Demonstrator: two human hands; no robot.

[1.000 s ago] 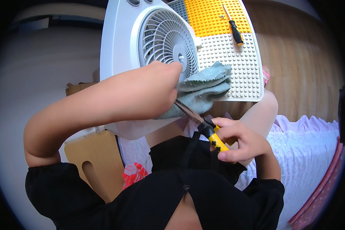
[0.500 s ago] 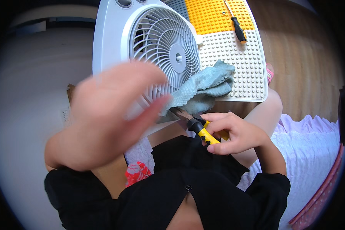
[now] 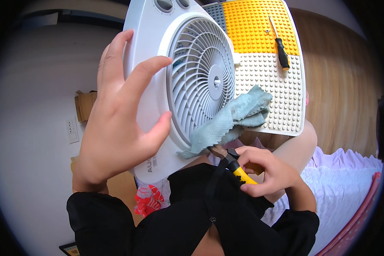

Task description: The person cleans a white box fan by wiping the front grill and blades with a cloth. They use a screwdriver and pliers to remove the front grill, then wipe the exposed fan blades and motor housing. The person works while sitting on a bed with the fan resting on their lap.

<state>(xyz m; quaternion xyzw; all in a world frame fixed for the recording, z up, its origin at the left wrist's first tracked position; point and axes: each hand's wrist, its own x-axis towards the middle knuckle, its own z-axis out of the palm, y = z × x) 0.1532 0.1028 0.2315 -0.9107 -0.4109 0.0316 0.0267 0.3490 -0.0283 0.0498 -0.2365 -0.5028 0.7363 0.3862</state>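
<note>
A white fan housing (image 3: 152, 91) with a round spiral grille (image 3: 200, 55) lies on the table ahead of me. My left hand (image 3: 119, 106) is spread over its left side, fingertips at the housing's edge and by the grille's rim. In my right hand (image 3: 269, 170) are pliers with yellow and black handles (image 3: 242, 174), fingers wrapped round the grips. The pliers' jaws (image 3: 218, 150) meet the lower edge of a crumpled grey-green cloth (image 3: 226, 119), which lies across the grille's lower right; whether they grip it is hard to make out.
The studded tabletop (image 3: 260, 94) has white, yellow and grey sections. On it rest a black-handled screwdriver (image 3: 282, 54) and a small metal nut (image 3: 267, 31). A cardboard box (image 3: 86, 104) and a wall socket (image 3: 72, 130) are at the left. White bedding (image 3: 337, 187) spreads at the right.
My left hand has gone from a blur in front of the grille to spread fingers on the housing's left side. My right hand still holds the pliers by the cloth. The whole view has shifted.
</note>
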